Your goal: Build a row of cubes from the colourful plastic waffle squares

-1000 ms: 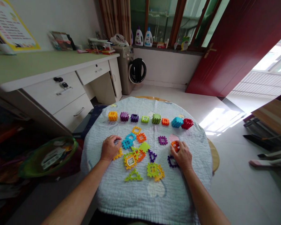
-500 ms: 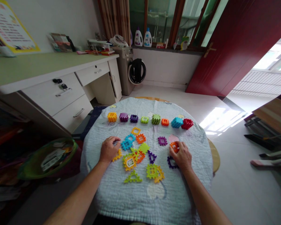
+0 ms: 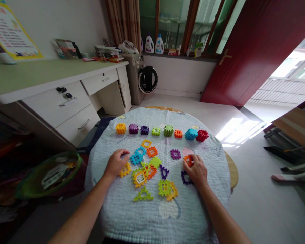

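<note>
My right hand (image 3: 197,169) has its thumb and fingers closed on an orange square building piece (image 3: 188,160) at the right of the table. A dark purple frame piece (image 3: 185,178) lies partly under that hand, and a purple square piece (image 3: 175,154) lies to its left. My left hand (image 3: 117,162) rests at the left with its fingers loosely curved and apart, nothing visible in them. Beside it are a yellow piece (image 3: 125,169) and a blue windowed piece (image 3: 136,158). A loose pile, including a yellow square piece (image 3: 134,182), spreads across the middle.
Along the far side of the cloth-covered round table (image 3: 157,223) runs a row of colour-sorted stacks, from yellow (image 3: 120,128) to red (image 3: 202,135). A green triangular piece (image 3: 143,195) lies near the front. A desk (image 3: 71,73) stands left, above a green basket (image 3: 27,193).
My left hand has drawn back slightly to the left, baring more of the yellow piece. My right hand keeps its hold on the orange piece in nearly the same place.
</note>
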Demonstrator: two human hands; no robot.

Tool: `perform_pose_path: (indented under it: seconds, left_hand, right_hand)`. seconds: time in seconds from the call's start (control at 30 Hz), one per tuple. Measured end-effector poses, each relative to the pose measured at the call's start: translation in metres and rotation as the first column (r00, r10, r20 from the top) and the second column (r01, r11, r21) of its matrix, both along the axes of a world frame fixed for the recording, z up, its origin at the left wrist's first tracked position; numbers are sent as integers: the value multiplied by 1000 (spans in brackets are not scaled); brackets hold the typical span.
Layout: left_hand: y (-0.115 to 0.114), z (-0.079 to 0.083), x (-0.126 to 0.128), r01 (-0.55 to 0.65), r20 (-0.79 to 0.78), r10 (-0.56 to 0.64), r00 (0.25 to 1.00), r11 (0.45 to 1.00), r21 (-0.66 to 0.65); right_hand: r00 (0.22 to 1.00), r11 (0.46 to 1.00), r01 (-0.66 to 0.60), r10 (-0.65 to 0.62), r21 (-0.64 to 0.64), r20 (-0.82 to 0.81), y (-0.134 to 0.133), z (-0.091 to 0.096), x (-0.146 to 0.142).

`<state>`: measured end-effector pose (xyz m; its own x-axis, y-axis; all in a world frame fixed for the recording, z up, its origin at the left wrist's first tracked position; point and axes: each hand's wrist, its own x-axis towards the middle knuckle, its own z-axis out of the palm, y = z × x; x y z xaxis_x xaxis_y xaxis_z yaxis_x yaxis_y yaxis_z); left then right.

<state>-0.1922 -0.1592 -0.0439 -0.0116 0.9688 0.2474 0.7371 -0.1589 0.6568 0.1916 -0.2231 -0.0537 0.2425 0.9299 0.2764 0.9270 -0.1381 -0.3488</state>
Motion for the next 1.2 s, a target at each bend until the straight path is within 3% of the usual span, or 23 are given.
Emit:
perform_pose_path:
  seconds: [0.1,0.17,0.27,0.37,0.6,0.83,0.97,1.1,1.2]
  left_hand:
    - [0,15,14,16,-111,-6,994,996,87]
    - [0,25,33,107,-207,-80,975,987,120]
    - [3,34,66,327,-345,-290,892,944,51]
    - [13,34,89,436,-432,-403,806,900,-27]
    - [34,25,100,448,-442,-454,774,885,-123]
    - [37,32,101,480,-467,-486,739,866,-143]
    - [40,37,98,463,-399,-479,782,875,-144]
    - [45,34,110,440,-156,-451,879,892,-101]
    - [48,26,126,471,-20,-477,878,872,-131]
  right_hand:
    - [1000,1000,-1,1,-5,0,0,-1,0]
    - [1000,1000,-5,5,-2,-3,0,-2,1]
    - [1000,1000,-13,13,9,-14,0,-3,1]
    - [1000,1000,-14,14,18,-20,0,-3,2]
    - [999,1000,-14,14,8,-34,1,-3,3]
    - [999,1000,-15,16,15,-32,1,-2,2]
    - [999,1000,-13,14,5,-37,1,-2,3]
    - [999,1000,-11,12,9,-33,1,-1,1]
    - [999,1000,-14,15,16,-44,0,-1,1]
